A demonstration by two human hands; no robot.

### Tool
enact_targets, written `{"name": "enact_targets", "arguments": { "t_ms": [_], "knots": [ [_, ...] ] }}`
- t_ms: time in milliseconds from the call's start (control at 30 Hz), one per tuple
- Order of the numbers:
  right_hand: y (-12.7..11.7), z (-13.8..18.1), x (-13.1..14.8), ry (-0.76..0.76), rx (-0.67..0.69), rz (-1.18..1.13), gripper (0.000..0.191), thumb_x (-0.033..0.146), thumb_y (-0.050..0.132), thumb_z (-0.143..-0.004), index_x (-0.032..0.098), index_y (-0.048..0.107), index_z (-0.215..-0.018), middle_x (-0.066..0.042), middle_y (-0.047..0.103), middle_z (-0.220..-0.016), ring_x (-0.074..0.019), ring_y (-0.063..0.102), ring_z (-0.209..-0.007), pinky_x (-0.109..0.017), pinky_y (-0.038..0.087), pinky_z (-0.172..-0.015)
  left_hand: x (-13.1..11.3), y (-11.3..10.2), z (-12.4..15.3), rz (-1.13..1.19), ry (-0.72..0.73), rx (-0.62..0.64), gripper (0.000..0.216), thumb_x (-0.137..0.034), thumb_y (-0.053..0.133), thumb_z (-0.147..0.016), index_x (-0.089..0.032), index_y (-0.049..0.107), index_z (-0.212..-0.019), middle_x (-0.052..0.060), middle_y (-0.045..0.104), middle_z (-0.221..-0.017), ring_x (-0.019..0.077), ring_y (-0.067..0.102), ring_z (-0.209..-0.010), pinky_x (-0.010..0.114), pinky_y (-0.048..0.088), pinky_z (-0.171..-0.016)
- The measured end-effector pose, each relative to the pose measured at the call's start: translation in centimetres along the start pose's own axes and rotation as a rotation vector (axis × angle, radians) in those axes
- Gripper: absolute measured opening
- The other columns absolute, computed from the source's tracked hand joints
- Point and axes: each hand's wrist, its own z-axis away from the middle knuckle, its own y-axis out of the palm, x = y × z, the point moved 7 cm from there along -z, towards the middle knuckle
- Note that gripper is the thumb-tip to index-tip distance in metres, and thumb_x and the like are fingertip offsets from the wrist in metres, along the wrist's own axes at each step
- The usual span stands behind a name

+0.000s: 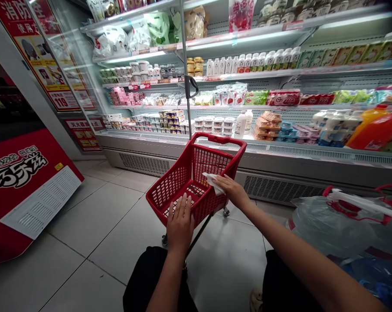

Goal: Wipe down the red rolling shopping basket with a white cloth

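Note:
A small red plastic shopping cart stands on the floor in front of me, its basket walls pierced with square holes. My left hand lies on its near edge with the fingers stretched out flat, and nothing shows in it. On the right side of the rim, my right hand presses a white cloth or tissue against the red plastic. The fingers cover part of the cloth. Some dark marks or small items show on the basket floor, too small to make out.
Behind the cart runs a refrigerated display case with drinks and yogurt cups on its shelves. A red freezer stands at left. Large clear water bottles with red handles are close by my right arm. Grey tiles cover the floor.

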Motion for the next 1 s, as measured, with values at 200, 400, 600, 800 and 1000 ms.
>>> {"name": "enact_targets", "arguments": {
  "t_ms": [200, 400, 600, 800, 1000],
  "knots": [
    [1.6, 1.0, 4.1, 0.067, -0.056, -0.073, 0.056, 0.006, 0.054, -0.095, 0.030, 0.058, -0.146, -0.006, 0.067, -0.141, -0.0221, 0.059, -0.136, -0.051, 0.042, -0.122, -0.1, 2.1, 0.3, 0.046, 0.084, 0.105, 0.060, -0.026, 0.043, -0.105, -0.024, 0.027, -0.163, 0.005, 0.046, -0.161, 0.0207, 0.046, -0.147, 0.042, 0.037, -0.123],
    [2.0, 2.9, 11.8, -0.160, 0.033, -0.200, 0.048, 0.011, 0.052, -0.101, 0.025, 0.057, -0.146, -0.006, 0.064, -0.145, -0.0192, 0.053, -0.141, -0.046, 0.042, -0.122, -1.2, 2.6, -0.2, 0.054, 0.059, 0.083, 0.078, -0.022, 0.046, -0.103, -0.017, 0.001, -0.166, 0.012, 0.037, -0.166, 0.0233, 0.038, -0.152, 0.044, 0.035, -0.124],
    [0.6, 1.4, 2.0, -0.070, 0.013, -0.100, 0.047, 0.007, 0.051, -0.099, 0.024, 0.062, -0.142, -0.009, 0.067, -0.140, -0.0204, 0.061, -0.133, -0.048, 0.045, -0.119, -1.4, 2.2, 0.0, 0.053, 0.054, 0.072, 0.083, -0.020, 0.049, -0.101, -0.017, -0.003, -0.166, 0.014, 0.031, -0.168, 0.0240, 0.041, -0.150, 0.043, 0.039, -0.121],
    [0.8, 1.1, 0.8, 0.091, -0.050, -0.103, 0.054, 0.005, 0.054, -0.096, 0.029, 0.060, -0.144, -0.006, 0.066, -0.142, -0.0216, 0.058, -0.137, -0.050, 0.043, -0.121, -1.6, 2.5, -0.3, -0.001, 0.007, 0.063, 0.088, -0.021, 0.054, -0.100, -0.020, -0.004, -0.166, 0.017, 0.022, -0.171, 0.0267, 0.054, -0.140, 0.044, 0.045, -0.116],
    [1.3, 3.4, 12.6, -0.117, -0.017, -0.257, 0.049, 0.008, 0.049, -0.101, 0.026, 0.058, -0.146, -0.007, 0.068, -0.140, -0.0210, 0.058, -0.137, -0.048, 0.045, -0.120, -2.4, 2.5, 0.2, -0.022, -0.029, 0.015, 0.091, -0.007, 0.049, -0.097, -0.025, -0.008, -0.166, 0.018, 0.009, -0.172, 0.0284, 0.053, -0.141, 0.046, 0.048, -0.114]
  ]
}}
